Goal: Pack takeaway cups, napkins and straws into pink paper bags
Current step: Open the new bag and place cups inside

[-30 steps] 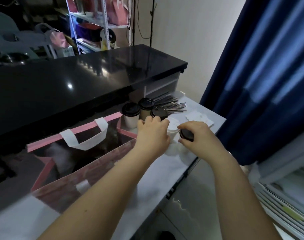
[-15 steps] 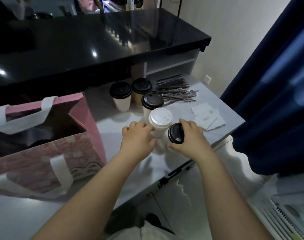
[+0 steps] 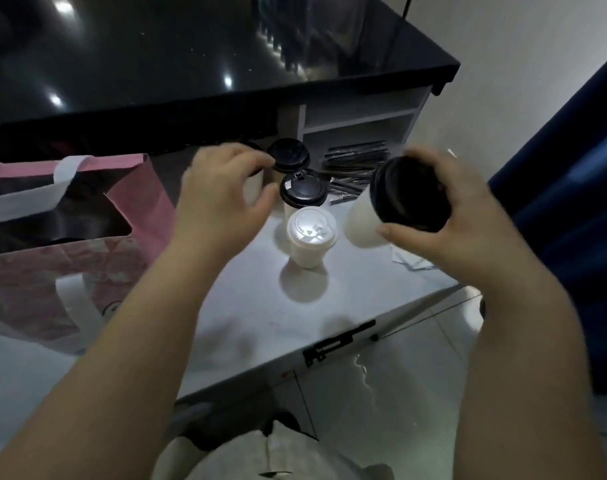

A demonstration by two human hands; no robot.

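Lifted since, a cup (image 3: 361,220) tilts in the curled right grip (image 3: 468,220); left grip (image 3: 222,199) half-curls at a rear cup (image 3: 253,188), contact unclear. Level before bagging.

The lid of the white-lidded cup (image 3: 311,227), at frame centre, carries raised lettering along its left rim that appears to begin "CAUT"; the remainder is illegible. A small triangle sign (image 3: 310,232) sits beside it. The white tag (image 3: 287,185) on the black lid (image 3: 304,190) just above is unreadable.
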